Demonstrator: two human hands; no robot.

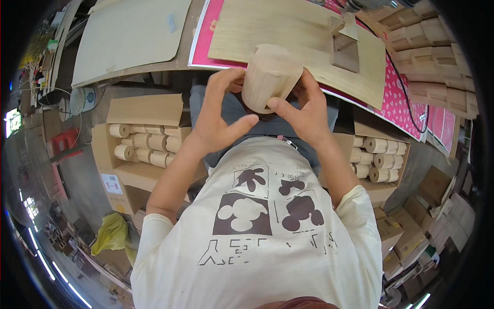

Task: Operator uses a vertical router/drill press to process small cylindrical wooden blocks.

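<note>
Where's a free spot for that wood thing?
The board between the wood cylinder and little stand, or the pale sheet around its blue tag. It's crowded right, where wood pieces stack, and inside both boxes.

The left forearm (177,172) and right forearm (334,162) extend forward and converge toward the midline, with the left wrist (198,144) and right wrist (323,138) nearly straight. The left hand (218,116) is loosely cupped: the left index finger (222,77) arches forward and inward, while the left thumb (243,126) spreads well apart from it, pointing inward. The right hand (309,113) is flexed in a grip, the right thumb (284,109) reaching inward, the right index finger (312,86) extending forward. The remaining fingers are largely hidden on both sides
</note>
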